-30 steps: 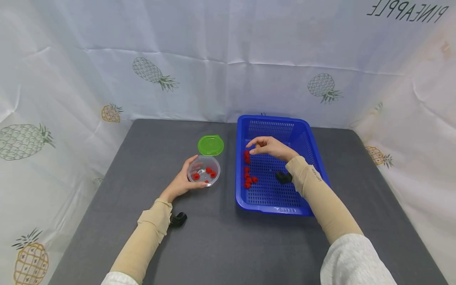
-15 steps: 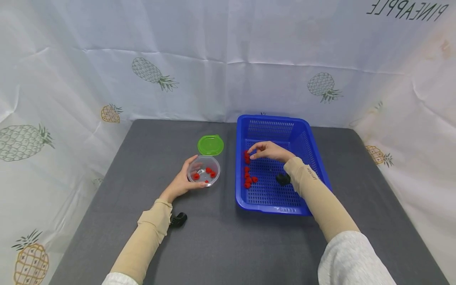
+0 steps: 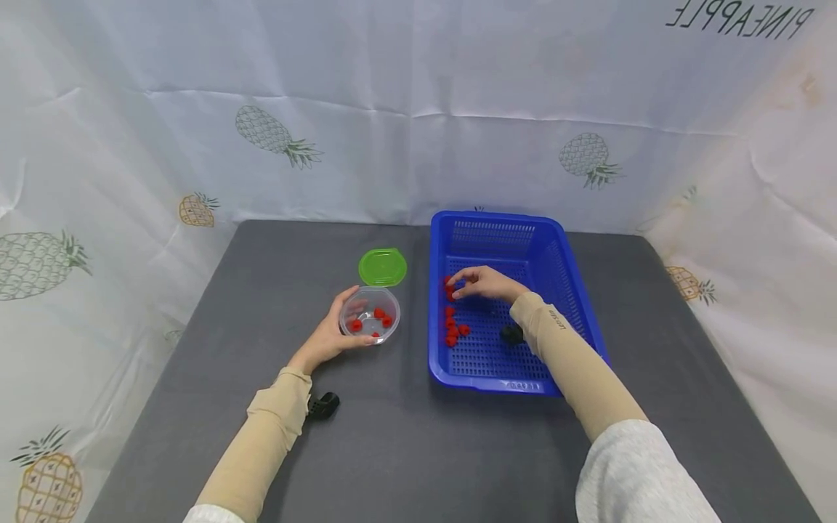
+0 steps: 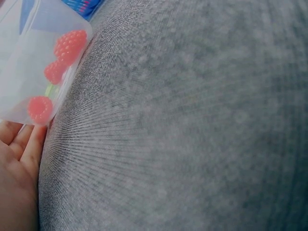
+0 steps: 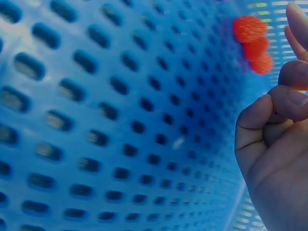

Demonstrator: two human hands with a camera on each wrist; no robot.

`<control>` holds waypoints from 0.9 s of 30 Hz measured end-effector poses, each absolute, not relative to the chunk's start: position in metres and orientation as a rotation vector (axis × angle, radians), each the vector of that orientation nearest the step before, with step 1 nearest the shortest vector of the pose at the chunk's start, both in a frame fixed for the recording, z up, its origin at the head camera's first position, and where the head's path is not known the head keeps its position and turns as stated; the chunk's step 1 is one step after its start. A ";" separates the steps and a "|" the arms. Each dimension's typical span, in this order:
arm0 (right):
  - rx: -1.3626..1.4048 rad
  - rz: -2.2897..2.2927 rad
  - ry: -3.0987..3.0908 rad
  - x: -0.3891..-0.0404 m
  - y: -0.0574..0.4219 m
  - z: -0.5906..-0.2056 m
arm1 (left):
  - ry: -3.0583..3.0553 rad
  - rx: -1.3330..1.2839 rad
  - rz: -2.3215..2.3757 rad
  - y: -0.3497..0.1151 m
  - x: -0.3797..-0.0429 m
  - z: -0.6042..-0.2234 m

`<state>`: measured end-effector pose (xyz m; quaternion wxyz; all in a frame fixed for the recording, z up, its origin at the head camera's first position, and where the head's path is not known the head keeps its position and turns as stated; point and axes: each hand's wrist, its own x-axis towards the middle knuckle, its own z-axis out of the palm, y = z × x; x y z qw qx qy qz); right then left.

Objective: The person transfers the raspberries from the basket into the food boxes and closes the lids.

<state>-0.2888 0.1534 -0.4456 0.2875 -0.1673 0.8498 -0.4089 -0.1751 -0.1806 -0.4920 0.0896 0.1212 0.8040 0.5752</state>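
Observation:
My left hand grips a clear plastic tub from the left, thumb at the front and fingers round the back. Several red raspberries lie inside it. The left wrist view shows the tub and raspberries close up, with fingertips at its base. Over the left part of a blue slotted basket, my right hand hovers, thumb and forefinger apart beside the far raspberries. In the right wrist view the other fingers are bent and nothing shows held; raspberries sit beyond the forefinger.
A green lid lies flat behind the tub. More raspberries rest along the basket's left side. Black wrist devices hang by both wrists. A grey table carries everything; a pineapple-print curtain rises behind it.
My right hand has moved slightly down and left, towards the far raspberries in the basket. My left hand and the tub hold still; the head view shifts a little.

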 end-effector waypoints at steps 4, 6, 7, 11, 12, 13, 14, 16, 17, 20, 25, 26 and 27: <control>-0.466 -1.019 2.293 -0.286 0.151 -0.452 | 2.395 0.368 1.699 -0.182 -0.173 -0.493; -0.470 -1.005 2.289 -0.284 0.151 -0.455 | 2.395 0.372 1.697 -0.182 -0.172 -0.494; -0.467 -0.999 2.289 -0.283 0.151 -0.456 | 2.393 0.375 1.698 -0.182 -0.172 -0.494; -0.474 -1.005 2.287 -0.282 0.150 -0.458 | 2.396 0.370 1.699 -0.182 -0.170 -0.494; -0.479 -1.007 2.287 -0.282 0.149 -0.459 | 2.397 0.366 1.702 -0.182 -0.170 -0.494; -0.485 -1.010 2.291 -0.283 0.149 -0.459 | 2.400 0.372 1.704 -0.182 -0.170 -0.495; -0.495 -1.008 2.297 -0.283 0.148 -0.459 | 2.400 0.367 1.710 -0.182 -0.169 -0.495; -0.520 -0.982 2.323 -0.283 0.148 -0.459 | 2.400 0.359 1.721 -0.182 -0.169 -0.496; -0.527 -0.968 2.334 -0.283 0.148 -0.459 | 2.400 0.358 1.723 -0.182 -0.169 -0.496; -0.541 -0.924 2.361 -0.283 0.147 -0.458 | 2.397 0.355 1.731 -0.181 -0.169 -0.496; -0.577 -0.863 2.395 -0.285 0.147 -0.458 | 2.399 0.360 1.729 -0.179 -0.171 -0.494; -0.592 -0.848 2.406 -0.285 0.147 -0.458 | 2.399 0.363 1.728 -0.179 -0.172 -0.493; -0.604 -0.832 2.420 -0.286 0.146 -0.458 | 2.404 0.371 1.724 -0.179 -0.173 -0.492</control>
